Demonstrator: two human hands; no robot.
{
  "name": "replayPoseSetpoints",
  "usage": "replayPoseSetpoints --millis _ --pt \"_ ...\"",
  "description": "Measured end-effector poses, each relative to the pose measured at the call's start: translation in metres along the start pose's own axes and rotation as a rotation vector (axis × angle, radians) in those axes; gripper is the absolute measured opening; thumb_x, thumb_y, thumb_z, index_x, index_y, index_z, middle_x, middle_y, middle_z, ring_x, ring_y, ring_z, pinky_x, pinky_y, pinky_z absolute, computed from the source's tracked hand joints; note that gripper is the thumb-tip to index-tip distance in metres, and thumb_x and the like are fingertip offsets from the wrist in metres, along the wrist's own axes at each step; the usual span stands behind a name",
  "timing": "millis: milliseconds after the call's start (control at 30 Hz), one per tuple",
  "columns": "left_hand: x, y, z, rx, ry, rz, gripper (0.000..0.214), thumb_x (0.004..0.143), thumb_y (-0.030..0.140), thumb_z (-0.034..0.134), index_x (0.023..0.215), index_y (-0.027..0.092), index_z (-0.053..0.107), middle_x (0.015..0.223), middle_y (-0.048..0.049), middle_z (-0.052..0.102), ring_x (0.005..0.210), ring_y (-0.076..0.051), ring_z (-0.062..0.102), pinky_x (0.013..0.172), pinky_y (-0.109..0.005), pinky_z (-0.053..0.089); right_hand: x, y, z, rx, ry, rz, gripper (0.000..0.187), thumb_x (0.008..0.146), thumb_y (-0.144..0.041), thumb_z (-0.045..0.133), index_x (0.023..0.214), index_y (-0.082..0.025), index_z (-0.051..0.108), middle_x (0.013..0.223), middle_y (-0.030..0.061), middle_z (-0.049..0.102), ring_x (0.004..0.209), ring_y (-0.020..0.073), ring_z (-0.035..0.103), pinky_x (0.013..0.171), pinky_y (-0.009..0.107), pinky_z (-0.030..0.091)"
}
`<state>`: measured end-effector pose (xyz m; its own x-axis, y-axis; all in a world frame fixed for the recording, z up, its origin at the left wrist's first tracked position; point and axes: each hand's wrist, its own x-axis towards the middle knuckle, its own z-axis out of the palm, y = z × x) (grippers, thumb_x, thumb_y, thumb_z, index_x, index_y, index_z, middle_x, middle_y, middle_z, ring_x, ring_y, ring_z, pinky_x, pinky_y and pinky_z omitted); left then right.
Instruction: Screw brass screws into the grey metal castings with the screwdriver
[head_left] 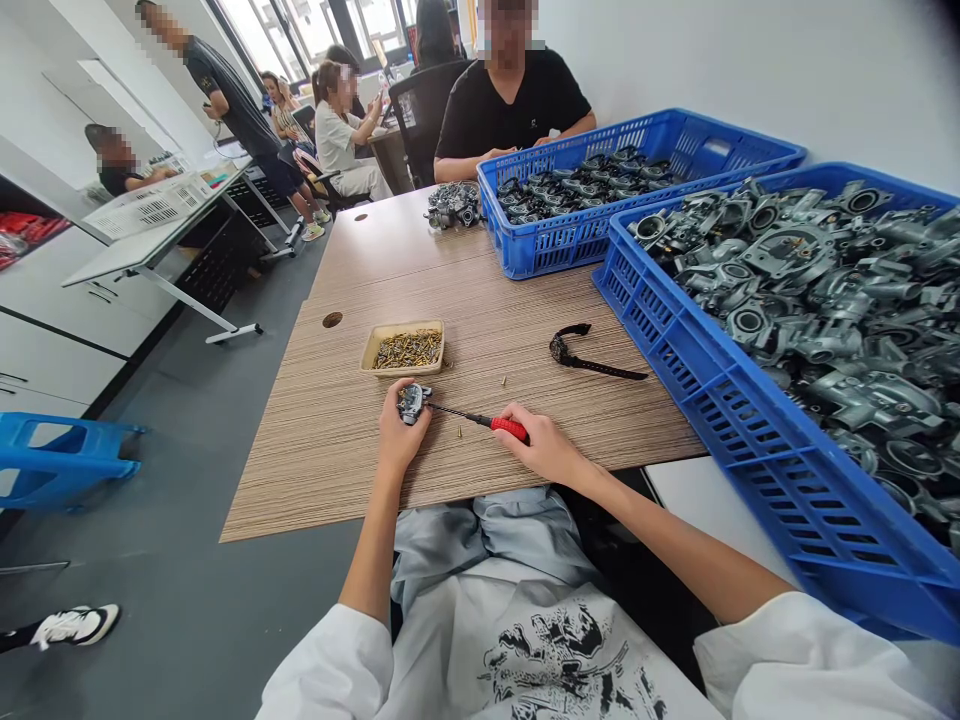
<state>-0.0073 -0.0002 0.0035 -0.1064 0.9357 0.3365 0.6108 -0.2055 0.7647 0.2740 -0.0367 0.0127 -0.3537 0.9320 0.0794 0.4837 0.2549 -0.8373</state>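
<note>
My left hand (400,435) grips a small grey metal part (412,401) and holds it down on the wooden table (480,330). My right hand (544,447) is closed around a red-handled screwdriver (504,426); its thin black shaft points left, with the tip at the metal part. Just beyond the part sits a shallow beige tray (404,349) filled with small brass screws. Two loose screws (460,432) lie on the tabletop near the screwdriver.
A black wristwatch (581,355) lies right of the tray. Two blue crates (697,400) of grey metal castings fill the right side. A person in black sits at the far end beside a small pile of parts (452,204). Other people sit further back on the left.
</note>
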Motion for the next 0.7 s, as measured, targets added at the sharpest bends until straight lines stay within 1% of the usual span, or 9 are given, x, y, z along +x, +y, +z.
replayPoseSetpoints --millis 300,700 --pt "-0.0002 -0.0008 0.0006 0.009 0.001 0.004 0.049 0.084 0.028 0.069 0.131 0.024 0.056 0.123 -0.0073 0.067 0.111 -0.024 0.065 0.103 -0.038 0.050 -0.0001 0.0004 -0.0004 -0.013 -0.002 0.003 0.023 0.103 -0.047 0.054 0.104 -0.025 0.060 0.083 0.0001 0.068 0.072 0.0190 0.061 0.068 0.027 0.040" --pt "-0.0002 0.0000 0.0004 0.011 0.002 0.005 0.049 0.084 0.028 0.069 0.131 0.025 0.056 0.120 -0.0063 0.067 0.108 -0.023 0.065 0.102 -0.038 0.050 -0.0003 0.0027 0.0008 0.004 -0.004 -0.007 0.022 0.103 -0.047 0.054 0.104 -0.026 0.059 0.085 -0.0002 0.069 0.073 0.0187 0.062 0.070 0.028 0.041"
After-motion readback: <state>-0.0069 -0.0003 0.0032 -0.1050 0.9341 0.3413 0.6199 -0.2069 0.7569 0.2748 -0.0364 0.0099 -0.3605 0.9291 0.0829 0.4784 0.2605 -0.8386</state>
